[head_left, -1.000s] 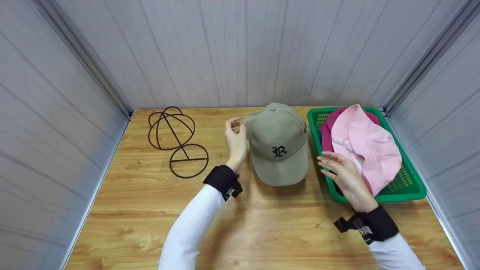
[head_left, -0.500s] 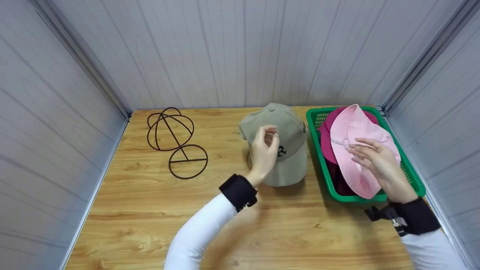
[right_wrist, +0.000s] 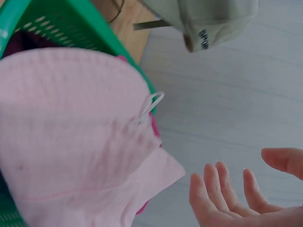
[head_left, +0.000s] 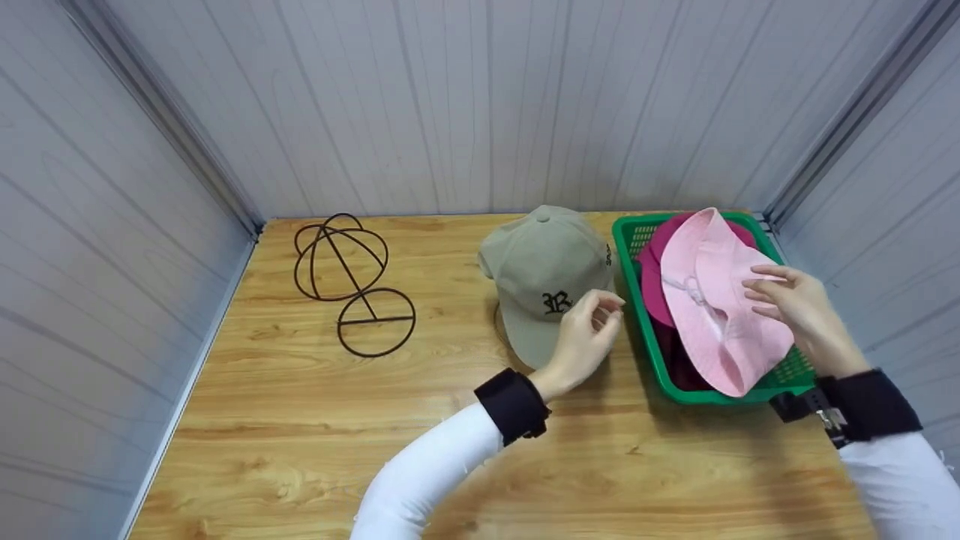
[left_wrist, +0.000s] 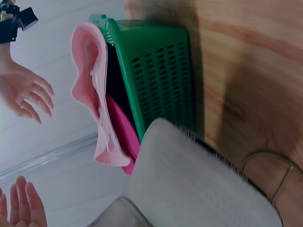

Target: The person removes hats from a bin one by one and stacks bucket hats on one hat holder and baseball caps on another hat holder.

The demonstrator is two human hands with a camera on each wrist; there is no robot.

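An olive cap (head_left: 551, 281) with a black letter on its front stands at the back middle of the wooden table, on a thin wire ring (left_wrist: 270, 170). My left hand (head_left: 604, 313) hovers at the cap's right front by the brim, fingers loosely curled, holding nothing. A pink hat (head_left: 716, 315) lies on top of a magenta hat (head_left: 654, 279) in a green basket (head_left: 639, 334) at the right. My right hand (head_left: 766, 289) hangs over the pink hat's right side with relaxed, spread fingers (right_wrist: 227, 194). The right wrist view shows the hand apart from the pink hat (right_wrist: 71, 132).
A bare black wire hat stand (head_left: 349, 281) lies on the table at the back left. Grey panel walls close in the table on the left, back and right. The green basket (left_wrist: 156, 80) sits close beside the olive cap (left_wrist: 199, 184).
My left hand has crossed from the cap's left side over its front to its right. My right hand has moved from the basket's near edge up and right over the pink hat.
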